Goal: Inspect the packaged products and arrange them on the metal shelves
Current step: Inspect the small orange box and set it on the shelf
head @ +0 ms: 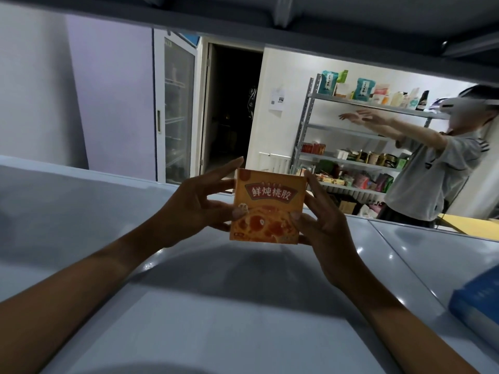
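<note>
Hands hold an orange box [267, 207] upright above the grey metal shelf [216, 306], printed front facing the camera. Left hand [194, 209] pinches its left edge, thumb in front; right hand [324, 220] grips the right edge likewise. Blue package [478, 300] lies near right; another person [429, 168] reaches toward far stocked shelves [351, 130]

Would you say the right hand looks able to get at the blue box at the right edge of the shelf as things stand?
Probably not yet: the right hand and left hand both grip the orange carton. The path across the bare grey metal shelf to the blue box looks free.
</note>
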